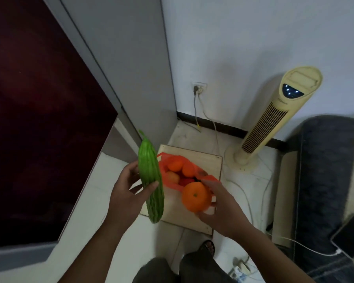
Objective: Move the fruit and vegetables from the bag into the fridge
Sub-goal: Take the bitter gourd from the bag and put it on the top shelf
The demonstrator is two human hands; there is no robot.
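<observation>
My left hand grips a long ridged green gourd, held upright just left of the bag. My right hand holds a round orange right above the near edge of the orange plastic bag. The bag lies open on a low wooden board on the floor, with several more oranges and something red inside. The fridge stands at the left; its dark red door fills the left of the view, and I cannot see inside.
A cream tower fan stands right of the board, by the wall. Cables run from a wall socket across the floor. A grey sofa with a charging phone is at the right. My feet are below the board.
</observation>
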